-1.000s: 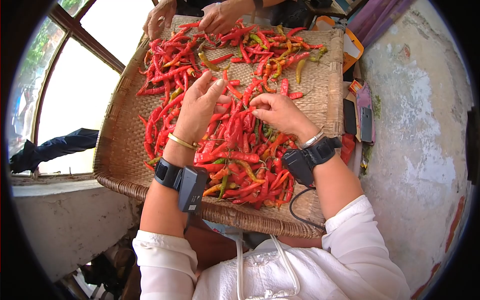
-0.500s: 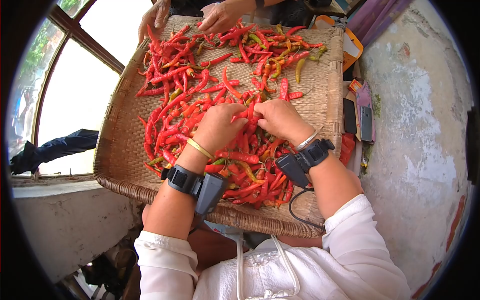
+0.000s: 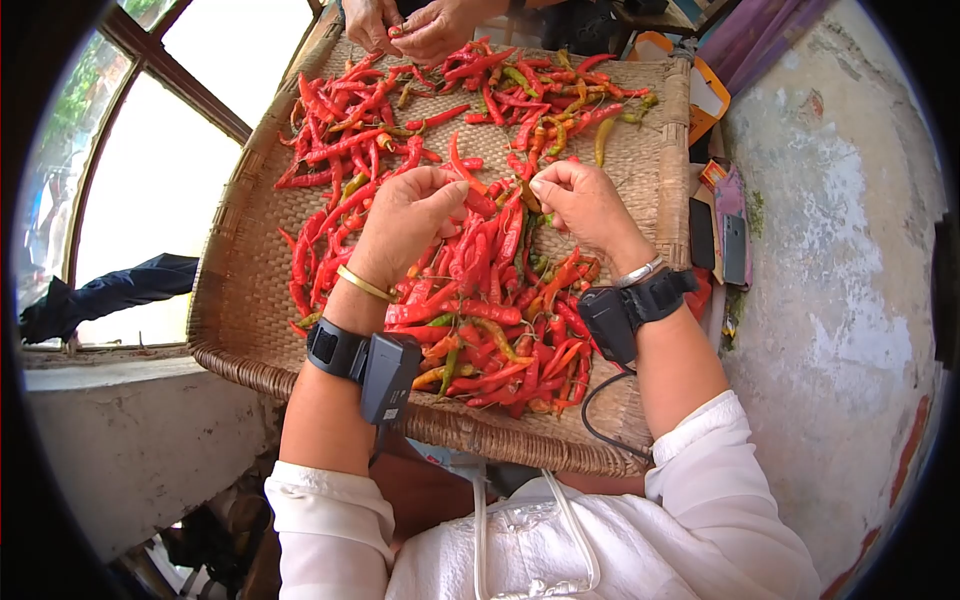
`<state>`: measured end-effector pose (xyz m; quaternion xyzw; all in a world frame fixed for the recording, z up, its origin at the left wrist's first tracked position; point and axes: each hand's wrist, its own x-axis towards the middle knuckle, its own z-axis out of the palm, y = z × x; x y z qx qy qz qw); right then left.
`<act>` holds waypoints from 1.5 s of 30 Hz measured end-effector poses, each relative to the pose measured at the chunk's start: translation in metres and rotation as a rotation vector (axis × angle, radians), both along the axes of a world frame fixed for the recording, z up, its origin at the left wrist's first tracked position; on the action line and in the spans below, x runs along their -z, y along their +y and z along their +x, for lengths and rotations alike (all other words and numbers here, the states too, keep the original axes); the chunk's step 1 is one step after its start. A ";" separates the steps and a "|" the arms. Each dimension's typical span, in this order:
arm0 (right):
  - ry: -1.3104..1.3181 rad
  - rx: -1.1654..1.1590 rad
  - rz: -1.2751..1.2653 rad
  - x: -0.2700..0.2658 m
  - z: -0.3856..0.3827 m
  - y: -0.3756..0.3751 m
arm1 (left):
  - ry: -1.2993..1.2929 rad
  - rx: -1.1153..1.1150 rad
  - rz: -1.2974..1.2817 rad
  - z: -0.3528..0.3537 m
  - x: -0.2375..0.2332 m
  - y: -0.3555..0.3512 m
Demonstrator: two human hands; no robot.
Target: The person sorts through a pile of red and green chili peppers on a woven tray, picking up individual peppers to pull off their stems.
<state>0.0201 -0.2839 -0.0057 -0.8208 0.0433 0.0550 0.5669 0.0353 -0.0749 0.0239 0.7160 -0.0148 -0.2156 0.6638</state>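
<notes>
A wide woven basket tray (image 3: 245, 300) carries a thick spread of red chilies (image 3: 480, 310), with some green and orange ones mixed in. My left hand (image 3: 405, 225) hovers over the middle of the pile, its fingertips pinched on a red chili (image 3: 478, 205). A little to the right, my right hand (image 3: 585, 205) pinches the stem end of another red chili (image 3: 512, 232) that hangs down toward the pile. Both wrists wear black strapped devices.
Another person's hands (image 3: 415, 25) work at the far edge of the tray. A window (image 3: 150, 170) is on the left, above a concrete ledge (image 3: 130, 440). Phones and small packets (image 3: 725, 235) lie right of the tray, beside a rough plastered wall (image 3: 840, 250).
Both my hands have lifted out of the pile and moved toward the far side, each now pinching a chili. The other person's hands have drawn together at the tray's far edge.
</notes>
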 end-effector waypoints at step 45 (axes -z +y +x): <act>-0.235 -0.163 -0.864 -0.028 -0.021 -0.004 | -0.068 0.377 0.214 -0.007 0.002 -0.004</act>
